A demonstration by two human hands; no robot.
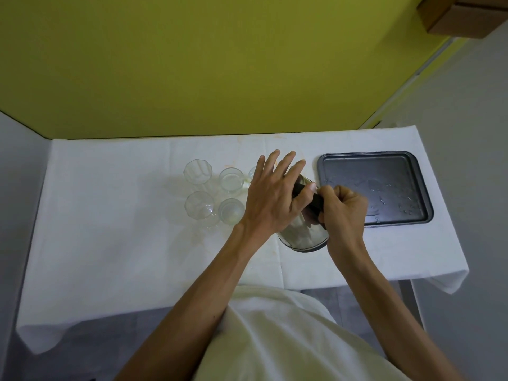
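A shiny steel kettle point(301, 236) with a black handle point(316, 200) stands on the white tablecloth point(123, 243), between the glasses and the tray. My right hand point(343, 213) grips the black handle in a fist. My left hand point(272, 196) lies over the kettle's top with fingers stretched straight and the thumb against the handle. Several clear glasses point(198, 171) stand in rows to the left of the kettle; one of them point(252, 171) is mostly hidden behind my left hand.
A dark metal tray point(412, 163) with water drops lies at the right of the table. A green wall rises behind the table. The cloth hangs over the table's front and right edges. A cardboard box point(467, 15) sits at the top right.
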